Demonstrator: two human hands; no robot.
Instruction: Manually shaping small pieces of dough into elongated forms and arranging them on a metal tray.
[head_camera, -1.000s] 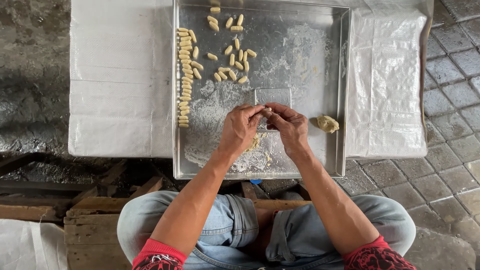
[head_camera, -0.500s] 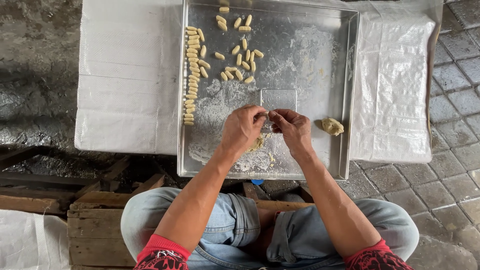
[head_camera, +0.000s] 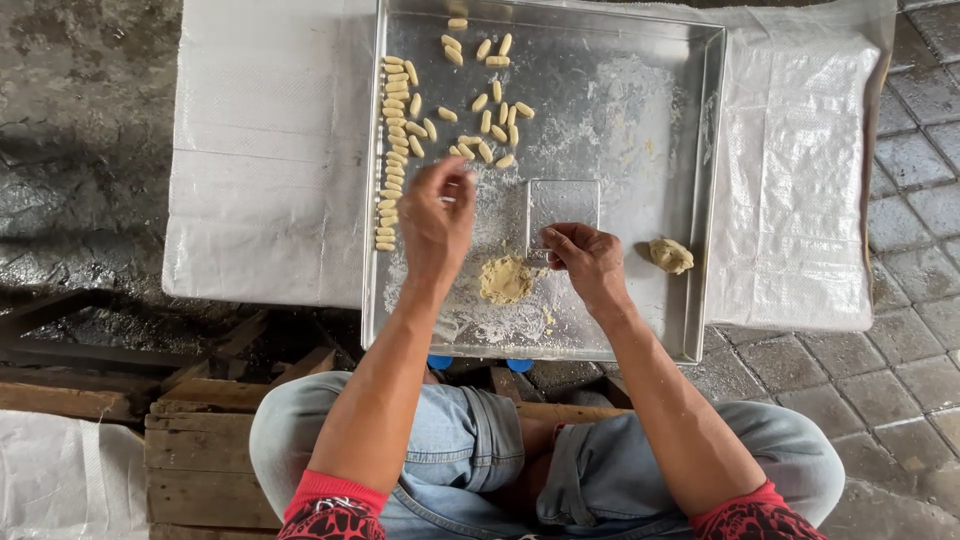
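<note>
A square metal tray (head_camera: 700, 200) dusted with flour lies on a white woven sheet. My left hand (head_camera: 437, 215) reaches out over the tray's left part, fingers pinched near the loose small dough pieces (head_camera: 490, 120); what it holds is hidden. My right hand (head_camera: 590, 260) rests at the bottom edge of a clear rectangular plate (head_camera: 563, 205), fingers curled on it. Between the hands sits a flattened dough lump (head_camera: 505, 278). A smaller dough lump (head_camera: 671, 255) lies to the right. A neat column of dough pieces (head_camera: 391, 150) runs along the tray's left side.
The white woven sheet (head_camera: 270, 150) covers the low table under the tray. Wet dark ground lies to the left, paving stones (head_camera: 920, 150) to the right. A wooden crate (head_camera: 195, 450) stands beside my knees, and a white sack (head_camera: 60, 480) lies at bottom left.
My hands were together over the dough. The left hand has since moved up and left toward the dough pieces; the right stays by the clear plate, and the dough lump is now uncovered.
</note>
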